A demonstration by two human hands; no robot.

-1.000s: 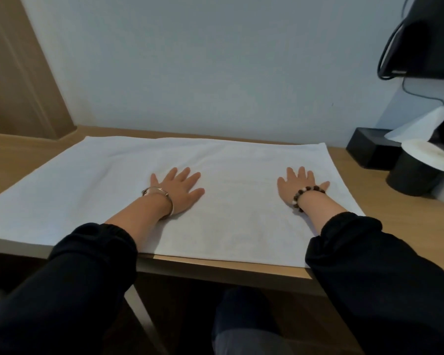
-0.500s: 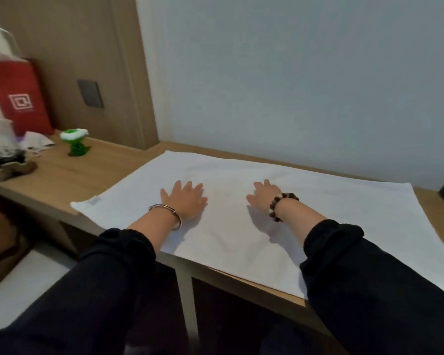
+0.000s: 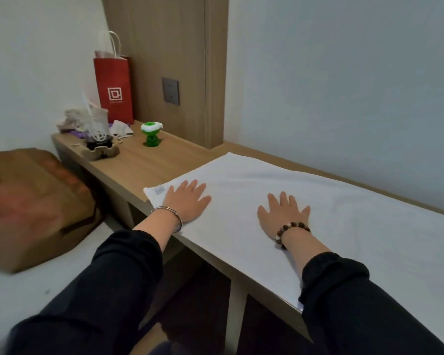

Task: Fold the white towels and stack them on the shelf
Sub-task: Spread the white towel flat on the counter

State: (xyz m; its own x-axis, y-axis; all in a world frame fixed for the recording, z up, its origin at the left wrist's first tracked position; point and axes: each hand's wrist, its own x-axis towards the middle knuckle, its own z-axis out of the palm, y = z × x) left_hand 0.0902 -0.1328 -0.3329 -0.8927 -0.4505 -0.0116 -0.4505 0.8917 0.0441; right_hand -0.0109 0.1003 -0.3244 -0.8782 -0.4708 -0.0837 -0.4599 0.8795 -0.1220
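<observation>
While the white towel (image 3: 331,213) lies spread flat on the desk (image 3: 149,162), its long side runs left to right. The left hand (image 3: 187,201) rests by its left end and the right hand (image 3: 283,213) nearer the middle, both flat with straight fingers, gripping nothing.

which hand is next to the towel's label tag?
The left hand, wearing the silver bangle, flat beside the tag; right hand, with bead bracelet, rests farther along the white towel.
</observation>
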